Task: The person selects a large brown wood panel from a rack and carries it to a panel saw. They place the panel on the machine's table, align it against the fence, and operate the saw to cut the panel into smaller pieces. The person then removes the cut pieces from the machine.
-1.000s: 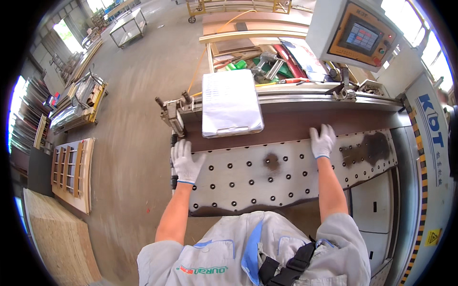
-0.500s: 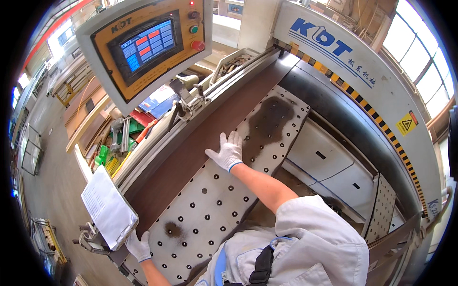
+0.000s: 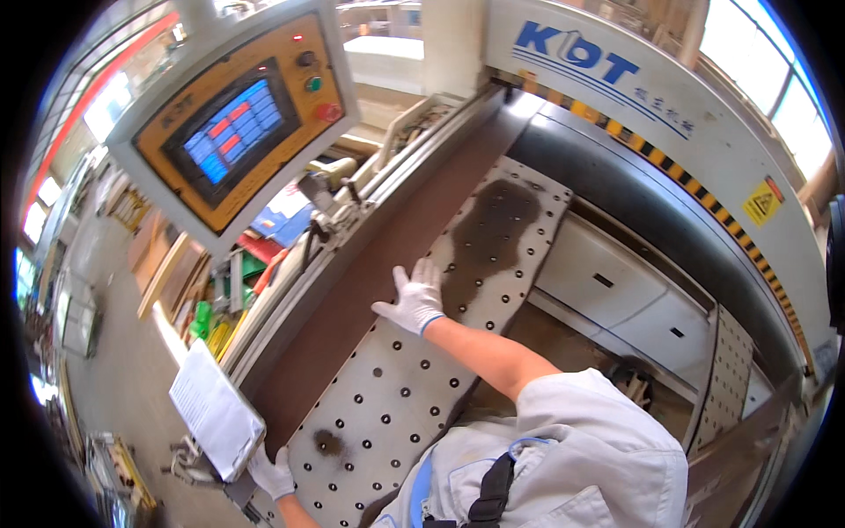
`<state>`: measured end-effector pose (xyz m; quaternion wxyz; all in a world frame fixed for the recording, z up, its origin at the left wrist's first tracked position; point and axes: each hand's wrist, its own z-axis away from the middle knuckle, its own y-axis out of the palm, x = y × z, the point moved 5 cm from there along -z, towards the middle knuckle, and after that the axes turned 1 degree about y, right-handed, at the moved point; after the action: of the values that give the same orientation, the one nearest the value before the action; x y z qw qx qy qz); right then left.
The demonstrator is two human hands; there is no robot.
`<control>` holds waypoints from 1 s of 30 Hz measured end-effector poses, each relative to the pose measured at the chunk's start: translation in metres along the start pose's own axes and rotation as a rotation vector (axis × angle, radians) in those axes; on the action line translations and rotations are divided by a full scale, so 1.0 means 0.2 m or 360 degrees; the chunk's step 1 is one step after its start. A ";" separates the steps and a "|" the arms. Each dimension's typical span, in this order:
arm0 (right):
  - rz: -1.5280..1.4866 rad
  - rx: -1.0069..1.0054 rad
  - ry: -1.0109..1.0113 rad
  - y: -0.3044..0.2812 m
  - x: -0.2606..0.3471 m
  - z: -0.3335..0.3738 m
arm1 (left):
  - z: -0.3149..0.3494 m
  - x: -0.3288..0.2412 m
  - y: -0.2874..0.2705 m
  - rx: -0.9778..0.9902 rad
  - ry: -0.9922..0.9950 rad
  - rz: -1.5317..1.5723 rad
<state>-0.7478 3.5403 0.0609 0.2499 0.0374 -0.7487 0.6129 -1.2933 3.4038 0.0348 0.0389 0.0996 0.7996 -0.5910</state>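
Note:
A long brown board [image 3: 352, 295] lies along the straight metal fence [image 3: 290, 317], beside a pale table [image 3: 387, 378] dotted with dark round holes. My right hand [image 3: 414, 299], in a white glove with a blue cuff, rests flat where the board meets the table, fingers spread. Farther down the same edge, my left hand [image 3: 273, 475] wears a matching glove, its thumb held apart. A clipboard with white paper [image 3: 216, 414] partly covers the left fingers. Neither hand grips anything that I can see.
A control panel [image 3: 233, 123] with a lit screen hangs at upper left. A grey machine beam [image 3: 651, 97] with a yellow-black striped edge crosses the right. Tools and scraps, including a green item [image 3: 201, 321], lie beyond the fence. A second dotted table [image 3: 726, 370] stands at right.
The whole view has shifted and tilted slightly, and the control panel appears farther left. Both hands keep their places on the board and table.

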 end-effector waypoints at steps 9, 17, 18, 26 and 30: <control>0.0209 -0.0045 -0.0464 -0.58 0.24 -0.51 | 0.02 -0.26 0.04 -0.0434 -0.0087 -0.0018; -0.0098 -0.1064 -0.0786 -1.14 0.66 -1.26 | -0.07 -0.44 -0.15 -0.0536 -0.0154 0.0090; -0.0118 -0.1012 -0.0740 -1.15 0.68 -1.29 | -0.06 -0.41 -0.12 -0.0525 -0.0163 0.0063; -0.0040 -0.1004 -0.0830 -1.10 0.75 -1.37 | 0.00 -0.32 -0.03 -0.0540 -0.0213 0.0006; -0.0258 -0.0722 -0.0869 -1.19 0.75 -1.29 | 0.01 -0.30 -0.03 -0.0494 -0.0262 0.0015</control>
<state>-0.7080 3.7608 0.3694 0.0906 0.2025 -0.8994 0.3768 -1.2361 3.3935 0.0501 0.1218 0.0476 0.8748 -0.4664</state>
